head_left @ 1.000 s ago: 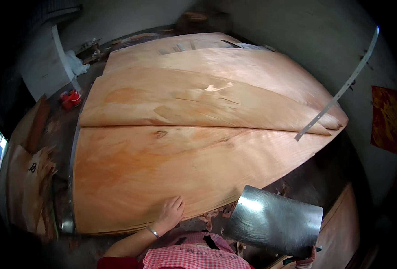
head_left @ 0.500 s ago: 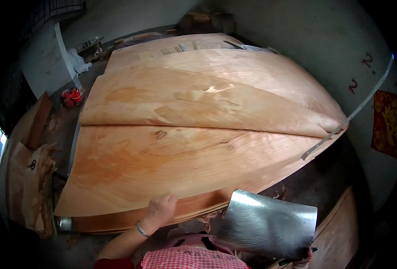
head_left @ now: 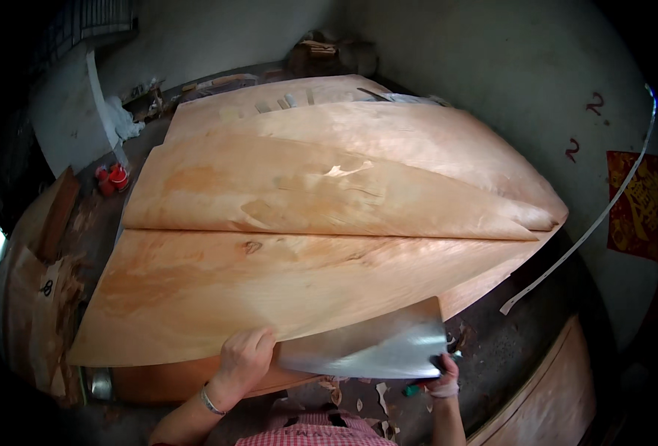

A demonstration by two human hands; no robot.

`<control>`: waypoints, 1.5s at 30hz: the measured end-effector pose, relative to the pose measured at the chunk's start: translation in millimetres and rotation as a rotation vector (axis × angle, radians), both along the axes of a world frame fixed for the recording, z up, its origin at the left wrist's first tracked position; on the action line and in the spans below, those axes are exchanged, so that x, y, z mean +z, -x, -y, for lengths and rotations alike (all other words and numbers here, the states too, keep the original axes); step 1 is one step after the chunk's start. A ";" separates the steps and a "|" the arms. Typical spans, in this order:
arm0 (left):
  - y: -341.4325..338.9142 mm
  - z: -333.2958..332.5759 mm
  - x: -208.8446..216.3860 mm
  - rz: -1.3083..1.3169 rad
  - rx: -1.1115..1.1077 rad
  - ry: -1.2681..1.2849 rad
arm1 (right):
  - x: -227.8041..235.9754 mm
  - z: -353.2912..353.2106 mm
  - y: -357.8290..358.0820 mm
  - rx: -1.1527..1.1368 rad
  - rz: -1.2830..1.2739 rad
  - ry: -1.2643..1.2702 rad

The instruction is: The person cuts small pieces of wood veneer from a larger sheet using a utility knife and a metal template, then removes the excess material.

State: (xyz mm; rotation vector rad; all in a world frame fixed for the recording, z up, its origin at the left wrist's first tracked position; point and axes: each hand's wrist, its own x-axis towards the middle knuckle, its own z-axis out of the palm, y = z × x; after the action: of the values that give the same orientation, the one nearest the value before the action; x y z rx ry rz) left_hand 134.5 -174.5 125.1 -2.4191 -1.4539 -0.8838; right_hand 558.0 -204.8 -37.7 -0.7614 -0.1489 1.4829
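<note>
A broad sheet of wood veneer [head_left: 255,297] lies on top of a stack of similar sheets in front of me. Its near edge is in my left hand [head_left: 245,360], whose fingers are curled over it. My right hand [head_left: 445,380] grips the near right corner of a shiny metal plate [head_left: 377,346]. The plate's far side appears to be tucked under the veneer's near edge. Small green and dark parts show by my right hand; what they belong to is unclear. Below the top sheet, the reddish-brown edge of the stack [head_left: 173,379] shows.
A second veneer layer with a ragged hole [head_left: 347,169] covers the far half. A thin pale strip [head_left: 589,232] curves along the right. Another wooden sheet [head_left: 541,394] leans at lower right. Red containers [head_left: 112,178] stand at left, near torn veneer scraps [head_left: 50,320]. Shavings litter the floor.
My right hand has brought the metal plate left and forward, from beside the stack to the veneer's near edge. My left hand stays at the edge. The pale strip at right now hangs off the sheets.
</note>
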 end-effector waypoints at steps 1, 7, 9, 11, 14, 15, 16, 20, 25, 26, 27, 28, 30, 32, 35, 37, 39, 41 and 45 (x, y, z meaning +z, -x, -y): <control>-1.0 -1.3 2.3 -0.015 -0.002 0.001 | -9.2 -16.2 3.3 0.070 -0.054 0.081; 6.0 4.5 9.2 -0.065 -0.001 0.062 | -4.8 -99.8 69.0 0.267 0.032 0.084; -2.4 -1.9 7.2 -0.009 -0.090 0.031 | -96.6 -137.5 20.2 0.032 0.093 0.027; 6.8 2.1 -1.1 0.011 -0.091 0.044 | -52.9 -143.0 62.9 0.108 0.100 0.044; 6.9 6.2 -2.4 -0.051 -0.145 0.164 | -27.3 -164.8 66.1 0.049 0.110 0.063; 7.0 5.7 -0.2 -0.073 -0.163 0.188 | -20.7 -173.6 68.0 0.036 0.104 0.083; 7.3 4.0 3.1 -0.053 -0.202 0.275 | -17.2 -176.8 67.6 0.020 0.105 0.105; 21.0 0.8 -15.6 -0.132 -0.350 0.614 | 3.5 -176.0 55.2 -0.066 0.081 0.227; 28.1 -79.1 -33.1 -0.277 -0.609 0.381 | 36.0 -108.6 -0.6 0.055 0.116 0.347; 23.5 -108.0 -49.2 -0.077 -0.445 0.490 | 30.2 -94.4 -18.1 0.065 0.130 0.377; 17.0 -138.8 -55.8 0.122 -0.283 0.583 | 34.0 -85.8 -27.0 0.070 0.146 0.400; 11.7 -167.0 -56.0 0.124 -0.270 0.507 | 36.0 -78.7 -29.5 0.076 0.255 0.376; -13.1 -238.8 -44.4 0.113 -0.281 0.294 | 73.0 -65.3 -20.9 0.108 0.387 0.342; -16.4 -306.0 -62.8 0.061 -0.184 0.104 | 80.3 -67.2 -22.0 0.223 0.433 0.316; -22.9 -402.8 -59.3 0.059 0.109 0.554 | 88.7 -62.4 -22.4 0.316 0.474 0.322; -13.8 -459.7 -103.7 0.038 0.647 0.201 | 70.0 -51.8 -28.3 0.248 0.464 0.426; -12.1 -488.0 -104.1 0.245 0.798 0.465 | 78.9 -36.8 -26.6 0.243 0.383 0.529; -17.5 -499.5 -97.0 0.414 0.798 0.652 | 79.3 -27.5 -23.4 0.137 0.314 0.507; 2.6 -509.1 -96.1 0.668 0.629 0.546 | 70.8 -31.0 -31.1 0.176 0.270 0.517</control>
State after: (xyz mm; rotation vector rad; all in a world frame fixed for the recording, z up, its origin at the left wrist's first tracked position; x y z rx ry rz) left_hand 131.9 334.5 29.0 -1.7486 -2.7917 -1.3040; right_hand 589.1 -173.8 33.1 -1.3969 -0.0333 1.5992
